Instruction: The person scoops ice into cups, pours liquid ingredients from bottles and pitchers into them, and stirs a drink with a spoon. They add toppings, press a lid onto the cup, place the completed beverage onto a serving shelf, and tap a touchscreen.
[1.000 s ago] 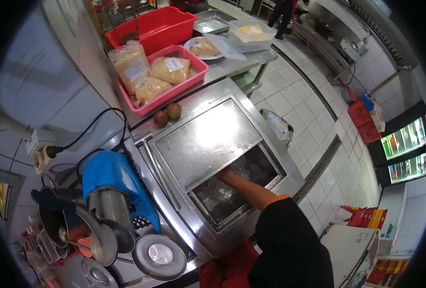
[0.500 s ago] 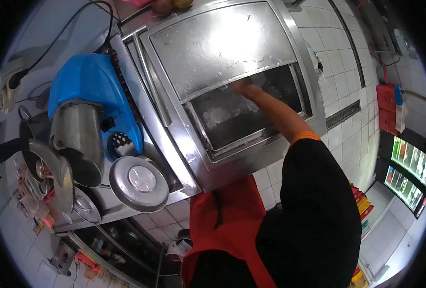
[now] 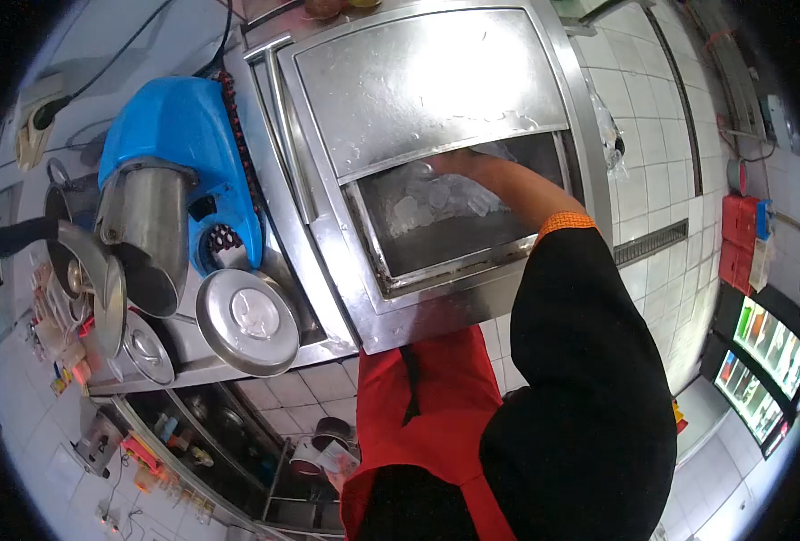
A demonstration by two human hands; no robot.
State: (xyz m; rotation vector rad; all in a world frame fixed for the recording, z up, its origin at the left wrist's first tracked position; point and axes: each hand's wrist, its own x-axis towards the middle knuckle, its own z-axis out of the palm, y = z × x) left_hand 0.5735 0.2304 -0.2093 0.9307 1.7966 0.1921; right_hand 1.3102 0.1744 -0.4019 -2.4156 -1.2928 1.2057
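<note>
One hand in frame: right hand (image 3: 454, 163), reaching down into the opening of a stainless chest (image 3: 418, 320), at the edge of its metal lid (image 3: 409, 81). Fingertips sit in shadow by the lid edge and among the ice, so can't tell whether the fingers are spread, closed or pinching a piece. Left hand is out of view, can't tell its state. Ice (image 3: 409, 212) is in the chest's well, loose clear lumps heaped just beside and below the right hand, with the dark well floor showing nearer the front. Lid covers the far part of the opening, near part exposed. Right forearm crosses the opening's right side; black sleeve (image 3: 589, 361) with orange cuff (image 3: 566, 223), red apron (image 3: 429, 388) below the chest front. Left of the chest: bar handle (image 3: 289, 144), then a blue machine (image 3: 156, 117) with a metal cylinder (image 3: 152, 239) at its front. Round metal lid (image 3: 254, 311) rests just below that, near the counter edge, smaller lid (image 3: 150, 347) to its left. Right side: tiled floor (image 3: 639, 171) and drain grate (image 3: 652, 243).
</note>
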